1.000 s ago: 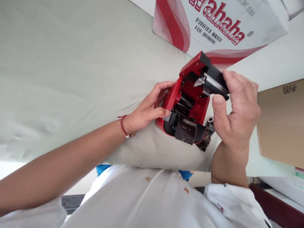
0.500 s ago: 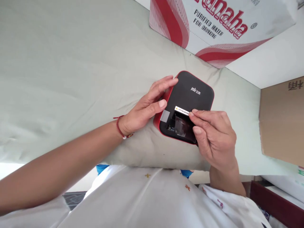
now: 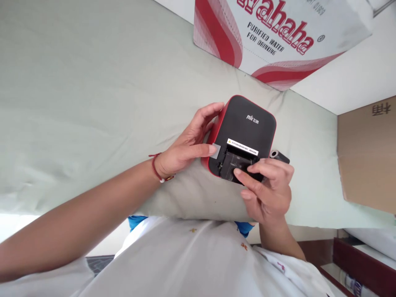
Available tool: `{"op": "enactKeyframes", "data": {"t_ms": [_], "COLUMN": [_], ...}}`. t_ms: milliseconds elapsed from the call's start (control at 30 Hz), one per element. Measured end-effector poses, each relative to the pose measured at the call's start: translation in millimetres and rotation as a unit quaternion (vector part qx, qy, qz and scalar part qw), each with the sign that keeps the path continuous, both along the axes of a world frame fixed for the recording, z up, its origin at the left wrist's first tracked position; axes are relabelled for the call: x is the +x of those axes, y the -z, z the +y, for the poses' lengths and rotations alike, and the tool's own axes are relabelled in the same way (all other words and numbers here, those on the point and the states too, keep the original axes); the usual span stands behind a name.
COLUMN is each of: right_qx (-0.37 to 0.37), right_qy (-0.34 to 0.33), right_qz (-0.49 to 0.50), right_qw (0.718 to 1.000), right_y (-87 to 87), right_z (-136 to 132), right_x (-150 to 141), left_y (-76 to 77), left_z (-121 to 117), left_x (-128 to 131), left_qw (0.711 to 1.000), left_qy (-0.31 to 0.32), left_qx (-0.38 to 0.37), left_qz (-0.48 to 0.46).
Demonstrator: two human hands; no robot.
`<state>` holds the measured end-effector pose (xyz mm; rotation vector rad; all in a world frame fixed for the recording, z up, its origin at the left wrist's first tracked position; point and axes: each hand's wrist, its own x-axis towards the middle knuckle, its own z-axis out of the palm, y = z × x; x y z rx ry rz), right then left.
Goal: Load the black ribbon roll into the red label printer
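Observation:
A receipt printer [image 3: 247, 128] with a black top and red sides lies on the pale green cloth. My left hand [image 3: 182, 150] holds its left side, the thumb resting on the grey patch [image 3: 215, 151] on top and the fingers against the red side. Over the dark slot area [image 3: 230, 165] at the near end is my right hand [image 3: 267, 187]. Its index and middle fingertips touch there, fingers apart and thumb lower down. A white warning label [image 3: 243, 147] runs along the slot's upper edge. Behind my right hand shows a small dark roll [image 3: 280, 156] with a pale hollow end.
A white and red purified water carton [image 3: 272, 49] stands at the back right. A brown cardboard box [image 3: 368, 152] is at the far right. Pale green cloth [image 3: 93, 82] covers the surface. At the lower right is a dark red drawer or shelf [image 3: 359, 255].
My right hand has moved left and down from the label's right end onto the slot area. My left thumb has come down onto the grey patch. The dark roll now shows at the right.

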<state>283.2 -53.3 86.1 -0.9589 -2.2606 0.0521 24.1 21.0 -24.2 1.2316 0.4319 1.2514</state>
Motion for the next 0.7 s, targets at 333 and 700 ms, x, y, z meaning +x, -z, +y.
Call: {"op": "enactKeyframes", "data": {"t_ms": [333,700], "right_qx": [0.029,-0.12], "right_qy": [0.005,-0.028], "right_qz": [0.026,-0.003], "right_qw": [0.999,0.992], "right_y": [8.4,-44.4], "right_z": [-14.9,29.4], "right_x": [0.8,1.0], "left_y": [8.6,1.7], "left_z": [-1.4,-7.4], "left_x": [0.5,5.7], "left_qw": [0.997,0.999], "left_qy": [-0.06,-0.027], "left_qx": [-0.023,-0.03], "left_qz": [0.047,0.03]}}
